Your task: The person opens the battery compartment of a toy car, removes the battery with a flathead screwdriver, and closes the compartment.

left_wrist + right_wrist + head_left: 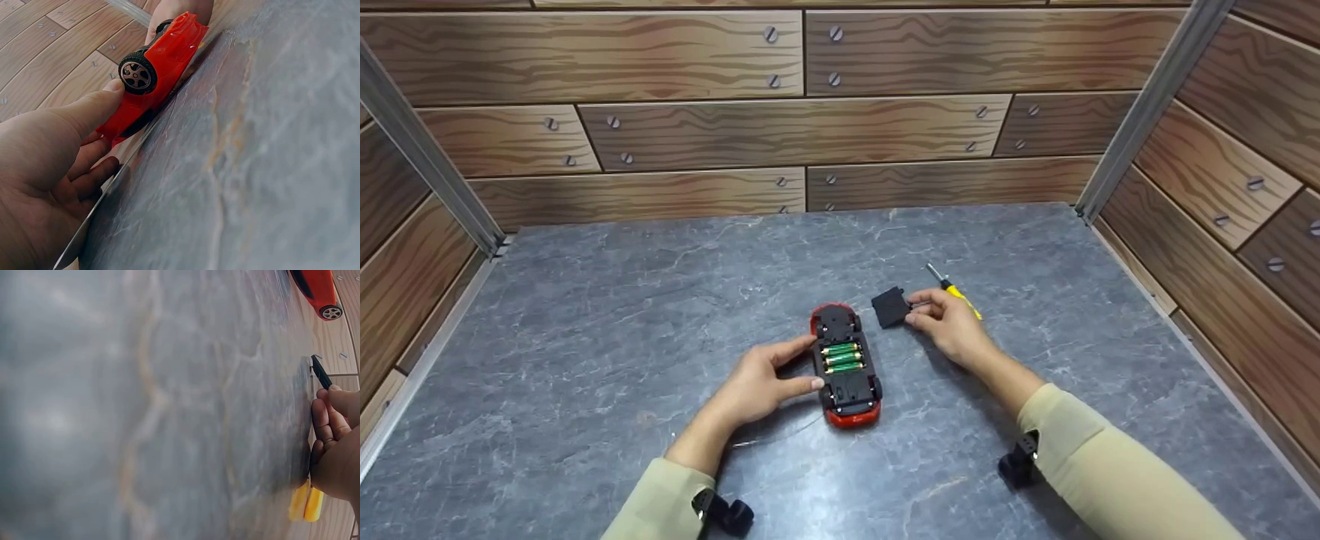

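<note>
A red toy car (853,417) lies upside down on the grey tabletop, its black underside up. Several green batteries (842,358) sit side by side in its uncovered battery compartment. My left hand (757,382) rests against the car's left side, thumb and index finger stretched out and spread; in the left wrist view the thumb touches a wheel (136,74). To the right of the car, my right hand (952,328) pinches a black battery cover (890,307) by its right edge between thumb and fingers. The cover is tilted in the right wrist view.
A screwdriver (954,291) with a yellow and black handle lies just beyond my right hand, partly hidden by it. Wood-patterned walls (690,135) enclose the grey tabletop (585,315) at the back and sides, with metal posts (1140,105) at the corners.
</note>
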The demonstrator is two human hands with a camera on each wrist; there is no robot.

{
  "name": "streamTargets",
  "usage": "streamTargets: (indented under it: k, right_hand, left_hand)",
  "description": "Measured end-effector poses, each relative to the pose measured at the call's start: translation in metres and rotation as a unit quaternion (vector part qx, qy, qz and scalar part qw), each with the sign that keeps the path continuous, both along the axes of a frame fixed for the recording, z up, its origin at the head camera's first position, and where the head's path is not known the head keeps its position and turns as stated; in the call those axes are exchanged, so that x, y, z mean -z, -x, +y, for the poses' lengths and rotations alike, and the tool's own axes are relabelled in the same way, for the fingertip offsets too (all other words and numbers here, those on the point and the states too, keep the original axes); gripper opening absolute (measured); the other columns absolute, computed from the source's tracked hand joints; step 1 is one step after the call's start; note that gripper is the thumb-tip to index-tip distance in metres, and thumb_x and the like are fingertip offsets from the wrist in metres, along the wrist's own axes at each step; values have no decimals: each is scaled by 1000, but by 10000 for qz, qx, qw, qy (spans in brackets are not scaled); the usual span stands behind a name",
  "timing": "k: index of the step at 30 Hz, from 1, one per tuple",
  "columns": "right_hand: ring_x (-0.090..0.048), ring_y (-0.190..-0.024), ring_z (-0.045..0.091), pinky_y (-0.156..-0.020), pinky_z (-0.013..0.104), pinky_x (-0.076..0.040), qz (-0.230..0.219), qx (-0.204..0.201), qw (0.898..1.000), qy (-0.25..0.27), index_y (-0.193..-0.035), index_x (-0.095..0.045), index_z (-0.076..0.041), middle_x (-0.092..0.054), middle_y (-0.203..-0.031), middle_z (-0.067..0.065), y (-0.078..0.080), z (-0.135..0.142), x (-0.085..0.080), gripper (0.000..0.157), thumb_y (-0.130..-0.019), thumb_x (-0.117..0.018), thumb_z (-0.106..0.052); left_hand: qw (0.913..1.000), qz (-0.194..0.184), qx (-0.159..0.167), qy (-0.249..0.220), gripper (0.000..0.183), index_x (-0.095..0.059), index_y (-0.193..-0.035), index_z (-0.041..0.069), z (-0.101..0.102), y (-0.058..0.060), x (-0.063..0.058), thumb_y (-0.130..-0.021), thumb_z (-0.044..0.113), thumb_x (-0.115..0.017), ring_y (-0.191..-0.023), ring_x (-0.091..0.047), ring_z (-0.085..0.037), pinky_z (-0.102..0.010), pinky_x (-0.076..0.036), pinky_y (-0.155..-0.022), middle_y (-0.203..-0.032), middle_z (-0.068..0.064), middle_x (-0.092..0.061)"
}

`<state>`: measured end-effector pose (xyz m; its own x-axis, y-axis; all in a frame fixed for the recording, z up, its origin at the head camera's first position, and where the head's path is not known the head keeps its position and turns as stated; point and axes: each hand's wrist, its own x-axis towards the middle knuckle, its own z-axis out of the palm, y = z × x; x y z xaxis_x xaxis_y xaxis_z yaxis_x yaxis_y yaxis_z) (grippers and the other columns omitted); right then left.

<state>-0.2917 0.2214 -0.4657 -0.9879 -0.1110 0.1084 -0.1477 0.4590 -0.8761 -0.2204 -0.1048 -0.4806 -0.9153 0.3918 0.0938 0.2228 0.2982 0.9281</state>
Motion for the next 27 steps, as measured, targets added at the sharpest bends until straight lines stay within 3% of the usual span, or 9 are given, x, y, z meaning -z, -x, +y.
streamTargets:
  k: [8, 16, 23, 27]
  right_hand:
    - [-68, -87, 10, -74, 16, -51, 71, -117, 9999, -39, -124, -68, 7, -77, -102, 18, -3, -1, 0, 29, -97, -75, 0]
    - [-72, -93, 15, -80, 16, -53, 41, -130, 9993, -347, -127, -70, 5, -79, -105, 15, -4, 0, -2, 31, -97, -75, -2]
    - [-71, -88, 10, -76, 15, -54, 269, -29, 9995, 158, -126, -67, 11, -78, -103, 21, -9, 4, -5, 32, -96, -75, 2]
    - [-69, -84, 5, -77, 15, -55, 727, 193, 9951, 638, -130, -64, 11, -77, -102, 22, -10, 13, -12, 38, -94, -75, 6]
  left_hand:
    - [10000, 9, 2, 2, 71, -59, -151, 8, -1, 0, 0, -89, 27, -88, -146, -50, -29, -49, -32, -125, -153, -11, -58]
    - [10000, -13, -24, -13, 71, -59, -151, 9, 0, 0, 1, -88, 28, -88, -146, -50, -29, -50, -32, -125, -153, -10, -58]
    - [10000, 3, -10, 25, 72, -59, -151, 8, 0, -1, -1, -89, 28, -88, -146, -50, -28, -47, -34, -124, -154, -10, -57]
    - [10000, -14, -14, 9, 71, -59, -151, 9, -1, -1, -2, -89, 28, -88, -146, -50, -28, -47, -34, -124, -154, -10, -57]
